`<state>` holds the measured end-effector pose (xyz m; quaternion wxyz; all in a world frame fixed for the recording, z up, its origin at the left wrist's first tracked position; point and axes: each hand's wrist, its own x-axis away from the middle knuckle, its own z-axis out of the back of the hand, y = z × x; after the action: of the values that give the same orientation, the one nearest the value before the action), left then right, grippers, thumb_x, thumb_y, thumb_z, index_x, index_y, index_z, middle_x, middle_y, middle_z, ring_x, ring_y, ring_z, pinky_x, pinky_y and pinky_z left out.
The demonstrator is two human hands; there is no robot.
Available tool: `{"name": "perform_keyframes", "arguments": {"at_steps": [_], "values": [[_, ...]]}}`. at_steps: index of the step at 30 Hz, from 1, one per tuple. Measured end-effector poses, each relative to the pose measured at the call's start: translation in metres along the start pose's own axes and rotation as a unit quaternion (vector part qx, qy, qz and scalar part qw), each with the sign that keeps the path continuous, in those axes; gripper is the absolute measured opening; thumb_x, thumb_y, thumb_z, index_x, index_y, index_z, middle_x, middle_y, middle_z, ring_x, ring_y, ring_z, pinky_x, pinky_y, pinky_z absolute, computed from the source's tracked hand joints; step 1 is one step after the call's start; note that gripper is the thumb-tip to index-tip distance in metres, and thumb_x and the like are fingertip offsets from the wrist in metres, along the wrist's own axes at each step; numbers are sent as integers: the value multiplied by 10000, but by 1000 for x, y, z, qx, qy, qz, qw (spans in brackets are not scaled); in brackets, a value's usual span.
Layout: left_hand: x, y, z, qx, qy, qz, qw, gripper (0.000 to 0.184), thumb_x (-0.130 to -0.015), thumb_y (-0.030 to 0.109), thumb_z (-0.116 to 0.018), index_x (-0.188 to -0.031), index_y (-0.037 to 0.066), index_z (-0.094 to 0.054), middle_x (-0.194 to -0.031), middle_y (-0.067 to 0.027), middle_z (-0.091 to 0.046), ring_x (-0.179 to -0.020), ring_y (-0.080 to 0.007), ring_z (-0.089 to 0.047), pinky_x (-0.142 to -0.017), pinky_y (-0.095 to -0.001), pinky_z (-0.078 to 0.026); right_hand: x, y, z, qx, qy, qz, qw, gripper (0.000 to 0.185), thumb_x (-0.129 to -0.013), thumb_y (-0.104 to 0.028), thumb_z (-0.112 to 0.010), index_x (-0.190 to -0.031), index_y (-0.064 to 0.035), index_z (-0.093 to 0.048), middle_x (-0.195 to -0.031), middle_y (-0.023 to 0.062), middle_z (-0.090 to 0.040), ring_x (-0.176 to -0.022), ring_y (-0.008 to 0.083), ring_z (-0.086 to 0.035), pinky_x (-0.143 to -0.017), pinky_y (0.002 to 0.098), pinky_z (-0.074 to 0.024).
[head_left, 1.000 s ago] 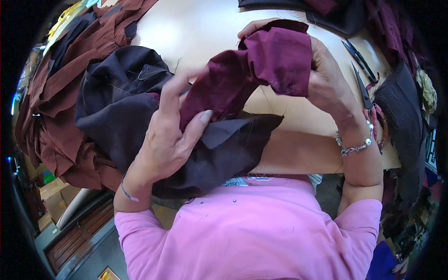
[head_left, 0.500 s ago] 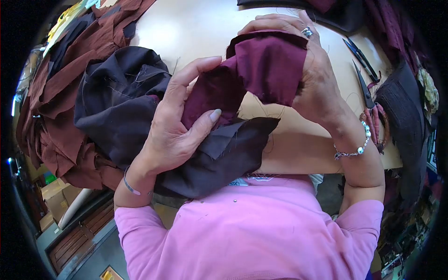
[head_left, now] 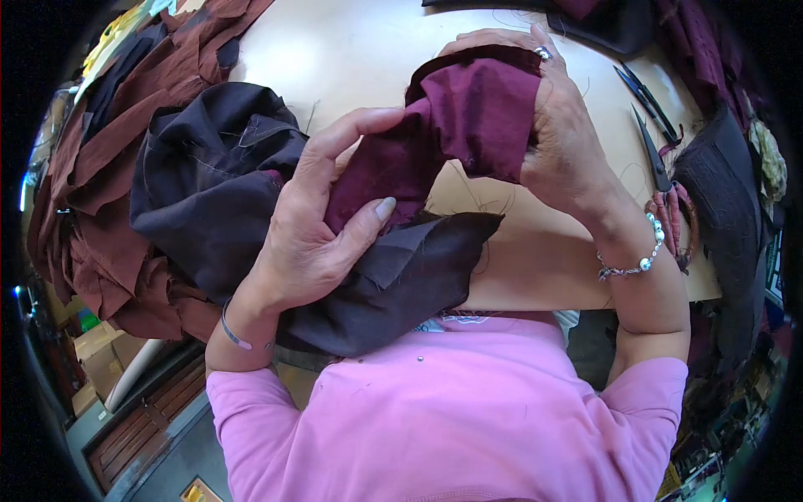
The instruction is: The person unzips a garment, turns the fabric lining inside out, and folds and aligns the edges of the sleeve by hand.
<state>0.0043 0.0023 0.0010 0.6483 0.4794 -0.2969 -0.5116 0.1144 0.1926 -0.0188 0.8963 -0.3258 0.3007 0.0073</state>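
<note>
Between my hands, above the table, is a piece of maroon fabric (head_left: 483, 113) with a dark upper edge and loose threads below. My left hand (head_left: 314, 226) grips its left part between thumb and fingers. The right side is held by my right hand (head_left: 565, 138), whose fingers reach behind the cloth and are partly hidden. Dark, near-black fabric (head_left: 222, 180) lies bunched beside and under my left forearm, and a frayed flap of it spreads toward the table's front edge.
Brown fabric pieces (head_left: 125, 184) are heaped at the left. On the right of the tabletop (head_left: 335, 58) lie scissors (head_left: 657, 159) with wrapped handles and black snips (head_left: 644, 100). More dark cloth (head_left: 719, 192) hangs over the right edge.
The right part of the maroon fabric has shifted slightly left and become more wrinkled as my right hand moved a little. My left hand keeps its hold.
</note>
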Motion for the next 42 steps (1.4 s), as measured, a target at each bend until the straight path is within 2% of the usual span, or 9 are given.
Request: {"name": "perform_keyframes", "arguments": {"at_steps": [6,9,15,22,25,27,30,34,42], "values": [[2,0,1,-1,2,-5,1000,591,-762,-59,-571,-1284,-6,-299,-1276,-106,-383,-1150,-178,-433,-974,-300,-344,0,-1,1,-366,-121,-202,900,367,-680,-55,-707,-1027,-35,-589,-956,14,-607,-875,103,-551,-781,248,-456],[4,-2,1,3,11,-10,1000,591,-759,-62,-570,-1282,-4,-302,-1272,-106,-388,-1140,-178,-440,-968,-302,-348,2,7,-2,-272,-114,-82,952,327,-727,-38,-672,-1041,-21,-582,-924,-13,-602,-829,62,-543,-748,218,-464],[5,-4,3,29,7,13,999,624,-744,-78,-578,-1292,8,-293,-1276,-106,-389,-1145,-184,-442,-967,-307,-347,1,3,-10,-407,-145,-184,883,362,-690,-3,-669,-1035,-6,-559,-1038,18,-560,-907,78,-524,-786,231,-451],[-1,8,3,-63,-21,94,993,841,-645,-8,-714,-1339,15,-239,-1328,-133,-336,-1243,-195,-326,-1013,-302,-287,-5,8,2,-220,-66,-15,973,422,-690,16,-638,-1093,-15,-518,-1083,41,-543,-989,122,-505,-872,247,-405],[-2,18,5,-114,-18,130,985,821,-639,16,-726,-1323,1,-272,-1297,-127,-372,-1222,-198,-351,-1020,-300,-269,-6,10,7,-275,-20,-78,958,421,-719,-6,-640,-1118,-15,-506,-1100,45,-542,-1000,121,-509,-873,251,-408],[-2,21,5,-139,0,114,984,721,-655,30,-720,-1265,-1,-336,-1169,-120,-441,-1103,-191,-422,-947,-292,-319,-14,-2,-3,-175,88,-92,976,327,-798,-51,-596,-1113,-6,-519,-990,53,-580,-848,141,-566,-801,247,-446],[1,15,9,-181,38,52,981,417,-729,69,-672,-1092,20,-472,-717,-108,-572,-665,-207,-590,-676,-291,-459,21,39,23,-251,12,-223,942,441,-739,-41,-659,-1147,-2,-496,-1140,69,-527,-976,121,-533,-859,258,-427],[-1,35,12,-212,18,137,967,157,-809,82,-596,-804,-1,-464,-615,-141,-530,-557,-263,-549,-535,-317,-408,32,82,40,-165,34,-134,977,404,-755,-68,-662,-1127,-5,-518,-1136,76,-525,-952,124,-550,-839,245,-443],[-1,33,16,-324,-73,79,940,130,-816,99,-569,-822,11,-474,-657,-158,-521,-626,-326,-535,-562,-338,-404,9,39,37,-334,47,-259,905,329,-828,-77,-573,-1141,-4,-502,-1025,64,-566,-831,139,-576,-802,243,-454]]}}
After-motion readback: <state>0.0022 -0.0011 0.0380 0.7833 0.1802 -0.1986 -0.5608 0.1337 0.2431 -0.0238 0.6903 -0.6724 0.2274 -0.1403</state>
